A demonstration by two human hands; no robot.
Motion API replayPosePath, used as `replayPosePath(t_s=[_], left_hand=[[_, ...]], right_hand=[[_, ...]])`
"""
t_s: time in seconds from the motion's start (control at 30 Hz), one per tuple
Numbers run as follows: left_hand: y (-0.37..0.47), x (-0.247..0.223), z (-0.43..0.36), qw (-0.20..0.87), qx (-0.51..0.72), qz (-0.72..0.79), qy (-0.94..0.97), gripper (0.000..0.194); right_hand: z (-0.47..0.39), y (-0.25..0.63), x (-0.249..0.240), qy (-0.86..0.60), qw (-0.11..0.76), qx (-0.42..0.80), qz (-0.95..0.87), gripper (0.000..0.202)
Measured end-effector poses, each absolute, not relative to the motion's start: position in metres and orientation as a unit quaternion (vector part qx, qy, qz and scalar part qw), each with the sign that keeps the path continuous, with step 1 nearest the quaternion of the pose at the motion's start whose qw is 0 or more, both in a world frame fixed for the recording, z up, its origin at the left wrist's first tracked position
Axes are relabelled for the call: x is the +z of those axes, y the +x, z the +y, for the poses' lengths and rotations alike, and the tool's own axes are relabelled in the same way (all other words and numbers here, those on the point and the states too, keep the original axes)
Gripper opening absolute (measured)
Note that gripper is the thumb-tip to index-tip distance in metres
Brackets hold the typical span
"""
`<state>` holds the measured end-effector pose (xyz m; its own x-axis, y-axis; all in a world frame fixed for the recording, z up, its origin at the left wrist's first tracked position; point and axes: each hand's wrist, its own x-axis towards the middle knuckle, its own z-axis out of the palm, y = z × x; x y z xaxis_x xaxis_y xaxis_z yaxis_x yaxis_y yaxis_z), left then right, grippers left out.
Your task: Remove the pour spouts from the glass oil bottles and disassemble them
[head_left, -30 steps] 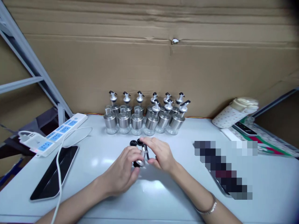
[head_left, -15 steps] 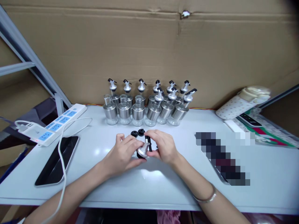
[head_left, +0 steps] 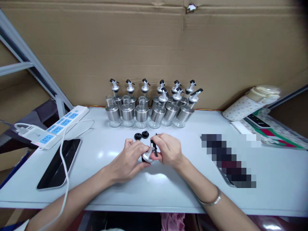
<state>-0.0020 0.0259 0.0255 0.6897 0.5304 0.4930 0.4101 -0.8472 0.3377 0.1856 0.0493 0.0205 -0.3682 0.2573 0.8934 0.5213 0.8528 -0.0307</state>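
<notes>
A silver pourer top [head_left: 147, 156] is held over the middle of the table, its base between the thumb and fingers of my left hand [head_left: 131, 158]. My right hand [head_left: 168, 150] pinches a black lever piece [head_left: 154, 148] against the pourer's spout. Just beyond my hands lie two round black stoppers, a left one [head_left: 138, 136] and a right one [head_left: 145, 134]. Glass bottles with steel sleeves stand in two rows behind them. Three front-left bottles, one of them here [head_left: 141, 114], have bare necks; the others carry silver pourers with black levers.
On the white table [head_left: 108, 195], a power strip [head_left: 64, 123], a white cable and a black phone [head_left: 60, 163] lie left. A blurred dark object [head_left: 228, 160] lies right. A dotted flask [head_left: 243, 107] leans at the back right, before the cardboard wall [head_left: 144, 41].
The black lever piece now sits closer against the silver spout, with my right fingers curled nearer to it. The whole view has shifted slightly.
</notes>
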Motion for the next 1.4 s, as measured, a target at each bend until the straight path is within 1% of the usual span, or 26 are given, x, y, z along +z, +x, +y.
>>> replayPosePath(t_s=[0.1, 0.13, 0.2, 0.27, 0.37, 0.43, 0.5, 0.57, 0.73, 0.83, 0.9, 0.93, 1.0, 1.07, 1.17, 1.4], left_hand=[[-0.006, 0.023, 0.031, 0.107, 0.266, 0.281, 0.916, 0.019], [-0.007, 0.023, 0.033, 0.109, 0.268, 0.293, 0.911, 0.017], [-0.01, 0.022, 0.037, 0.105, 0.297, 0.313, 0.896, 0.017], [-0.012, 0.023, 0.038, 0.08, 0.336, 0.323, 0.881, 0.02], [-0.013, 0.024, 0.038, 0.033, 0.354, 0.336, 0.872, 0.02], [-0.012, 0.025, 0.038, 0.008, 0.349, 0.34, 0.873, 0.019], [-0.011, 0.025, 0.037, -0.007, 0.35, 0.34, 0.873, 0.017], [-0.01, 0.026, 0.035, -0.012, 0.356, 0.335, 0.872, 0.017], [-0.008, 0.026, 0.033, -0.009, 0.358, 0.329, 0.874, 0.018], [-0.009, 0.028, 0.033, -0.014, 0.357, 0.327, 0.875, 0.016], [-0.009, 0.029, 0.033, -0.023, 0.36, 0.323, 0.875, 0.016], [-0.009, 0.029, 0.034, -0.027, 0.362, 0.322, 0.874, 0.017], [-0.009, 0.029, 0.034, -0.029, 0.36, 0.324, 0.874, 0.017], [-0.009, 0.027, 0.034, -0.027, 0.353, 0.326, 0.877, 0.017], [-0.008, 0.025, 0.034, -0.02, 0.346, 0.325, 0.88, 0.017], [-0.008, 0.025, 0.035, -0.028, 0.348, 0.321, 0.88, 0.017]], right_hand=[[0.046, 0.189, 0.024, -0.238, 0.586, -0.056, -0.773, 0.034], [0.046, 0.191, 0.027, -0.248, 0.596, -0.042, -0.763, 0.034], [0.05, 0.199, 0.033, -0.308, 0.577, -0.026, -0.756, 0.03], [0.06, 0.21, 0.037, -0.42, 0.521, 0.02, -0.743, 0.026], [0.08, 0.227, 0.031, -0.572, 0.373, 0.138, -0.717, 0.026], [0.09, 0.232, 0.021, -0.634, 0.291, 0.171, -0.696, 0.028], [0.096, 0.233, 0.011, -0.668, 0.254, 0.17, -0.678, 0.03], [0.098, 0.229, 0.004, -0.685, 0.245, 0.159, -0.667, 0.034], [0.099, 0.228, 0.0, -0.683, 0.243, 0.137, -0.675, 0.035], [0.101, 0.234, -0.004, -0.662, 0.245, 0.12, -0.698, 0.028], [0.103, 0.24, -0.008, -0.61, 0.257, 0.102, -0.743, 0.021], [0.104, 0.242, -0.01, -0.572, 0.264, 0.094, -0.771, 0.022], [0.106, 0.246, -0.015, -0.5, 0.27, 0.08, -0.819, 0.027], [0.107, 0.247, -0.019, -0.46, 0.263, 0.073, -0.845, 0.032], [0.109, 0.247, -0.021, -0.442, 0.249, 0.062, -0.86, 0.032], [0.11, 0.252, -0.014, -0.427, 0.245, 0.058, -0.868, 0.02]])
